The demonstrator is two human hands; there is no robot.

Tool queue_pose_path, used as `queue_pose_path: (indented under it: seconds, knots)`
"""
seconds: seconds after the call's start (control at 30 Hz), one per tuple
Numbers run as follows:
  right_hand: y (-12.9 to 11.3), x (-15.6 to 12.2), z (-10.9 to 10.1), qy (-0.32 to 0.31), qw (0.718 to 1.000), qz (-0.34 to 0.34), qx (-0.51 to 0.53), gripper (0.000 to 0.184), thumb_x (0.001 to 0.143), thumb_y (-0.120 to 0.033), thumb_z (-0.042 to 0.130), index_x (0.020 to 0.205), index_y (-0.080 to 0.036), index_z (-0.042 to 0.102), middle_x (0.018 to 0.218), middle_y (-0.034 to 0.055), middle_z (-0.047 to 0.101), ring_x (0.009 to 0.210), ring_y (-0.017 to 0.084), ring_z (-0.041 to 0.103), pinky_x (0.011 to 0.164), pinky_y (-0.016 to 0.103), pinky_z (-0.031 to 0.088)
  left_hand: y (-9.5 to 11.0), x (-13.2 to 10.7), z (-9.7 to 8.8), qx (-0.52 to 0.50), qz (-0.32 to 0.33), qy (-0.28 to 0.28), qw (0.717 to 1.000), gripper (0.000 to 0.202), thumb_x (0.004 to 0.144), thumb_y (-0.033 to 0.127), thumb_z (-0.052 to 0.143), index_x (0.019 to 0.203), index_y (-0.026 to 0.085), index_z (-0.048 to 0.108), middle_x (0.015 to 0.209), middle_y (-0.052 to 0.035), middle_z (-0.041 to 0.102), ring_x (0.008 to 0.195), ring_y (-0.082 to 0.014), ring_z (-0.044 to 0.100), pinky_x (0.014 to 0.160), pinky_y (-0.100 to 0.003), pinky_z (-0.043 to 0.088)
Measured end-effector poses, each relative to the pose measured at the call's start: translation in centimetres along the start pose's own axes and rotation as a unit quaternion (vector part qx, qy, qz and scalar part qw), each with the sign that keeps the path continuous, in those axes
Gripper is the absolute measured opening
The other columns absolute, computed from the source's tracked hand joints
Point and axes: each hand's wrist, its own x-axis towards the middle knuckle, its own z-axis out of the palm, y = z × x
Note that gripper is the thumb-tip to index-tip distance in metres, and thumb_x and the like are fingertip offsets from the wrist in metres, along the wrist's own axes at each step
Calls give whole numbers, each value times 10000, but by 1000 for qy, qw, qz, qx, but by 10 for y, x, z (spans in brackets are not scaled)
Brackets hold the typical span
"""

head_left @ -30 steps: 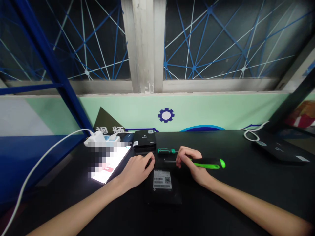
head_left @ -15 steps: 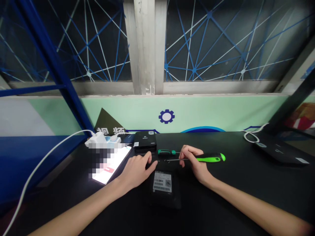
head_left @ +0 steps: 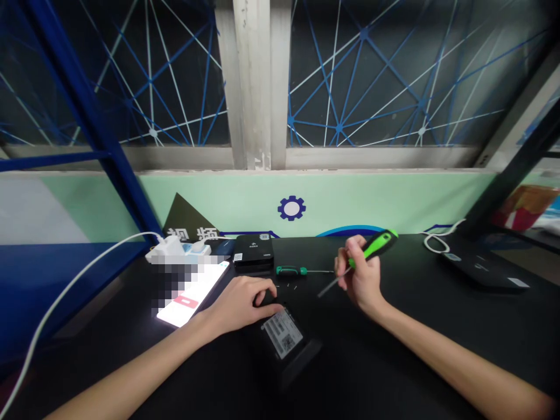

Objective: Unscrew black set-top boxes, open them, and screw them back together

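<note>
My left hand (head_left: 245, 300) has its thumb on the label side of a black box (head_left: 285, 335) and its fingers curled by the far left corner. The box sits askew, slightly blurred, with a white printed label facing up. In my right hand (head_left: 363, 277) is a bright green and black screwdriver (head_left: 377, 247), held off the table with its shaft slanting down to the left. Several tiny screws (head_left: 289, 286) lie beyond the box. Behind them rests a second screwdriver (head_left: 292, 270), dark green, its shaft pointing right.
Beside my left forearm lies a lit phone (head_left: 192, 294). A white charger (head_left: 168, 249) with a cable stands behind it. Another black box (head_left: 252, 251) sits near the wall. At the right are a flat black device (head_left: 483, 269) and a white cord (head_left: 435, 240).
My left hand has come nearer and taken hold of the labelled box, which has turned. My right hand has lifted and tilted the bright green screwdriver away from the screws.
</note>
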Motion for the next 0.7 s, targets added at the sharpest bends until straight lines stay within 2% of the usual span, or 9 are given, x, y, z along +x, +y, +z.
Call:
queue_pose_path:
  seconds: [0.07, 0.13, 0.23, 0.33, 0.43, 0.53, 0.63, 0.7]
  knots:
    - [-5, 4, 0, 15, 1000, 8, 13, 294, 924, -499, 602, 851, -242, 481, 387, -120, 366, 275, 64, 288, 302, 189, 234, 0, -1, -4, -1, 27, -1, 1000, 300, 862, 525, 631, 902, 229, 657, 677, 43, 547, 564, -108, 498, 546, -238, 354]
    - [-5, 7, -3, -4, 999, 32, -1, 335, 947, -554, 525, 852, -234, 500, 365, -126, 305, 286, 64, 247, 322, 192, 237, -1, -2, -9, 2, 61, -11, 998, 272, 804, 472, 685, 911, 224, 650, 719, 38, 564, 572, -108, 498, 548, -242, 363]
    - [1, 9, -7, -66, 988, 78, -117, 435, 937, -595, 500, 727, -214, 496, 374, -95, 359, 306, 67, 299, 340, 198, 259, -2, -3, -11, 11, 90, -17, 996, 247, 780, 410, 705, 927, 222, 642, 740, 39, 572, 575, -106, 503, 553, -246, 371]
    - [6, 8, -9, -139, 944, 125, -271, 485, 875, -590, 596, 621, -211, 433, 409, -64, 438, 328, 81, 389, 352, 207, 295, -2, -2, -5, 30, 86, 15, 996, 166, 872, 384, 635, 917, 224, 645, 749, 33, 576, 603, -110, 527, 556, -242, 370]
    - [4, 4, -6, -195, 895, 142, -376, 410, 884, -555, 585, 686, -218, 464, 403, -63, 465, 321, 115, 438, 373, 227, 327, -1, -2, 3, 71, 84, 88, 990, 167, 948, 319, 537, 873, 210, 638, 774, 9, 590, 675, -130, 560, 572, -244, 364]
    - [1, 0, -4, -214, 856, 95, -460, 228, 900, -440, 581, 945, -223, 526, 455, -69, 521, 377, 155, 517, 442, 246, 361, 1, -3, 7, 93, 92, 121, 984, 179, 942, 292, 521, 814, 192, 596, 767, 0, 578, 673, -137, 541, 581, -254, 355]
    - [2, -3, -4, -222, 813, 34, -537, 284, 895, -354, 560, 1143, -233, 492, 598, -33, 595, 501, 188, 584, 515, 265, 372, 4, -4, 7, 93, 85, 107, 986, 157, 904, 284, 544, 777, 194, 524, 713, 22, 528, 621, -125, 487, 558, -253, 320]
    - [4, -4, -6, -228, 785, 13, -576, 303, 877, -323, 558, 1157, -231, 485, 673, -5, 619, 573, 203, 601, 552, 274, 376, 5, -5, 7, 89, 69, 91, 990, 150, 888, 268, 548, 772, 200, 481, 689, 40, 501, 590, -113, 452, 544, -250, 293]
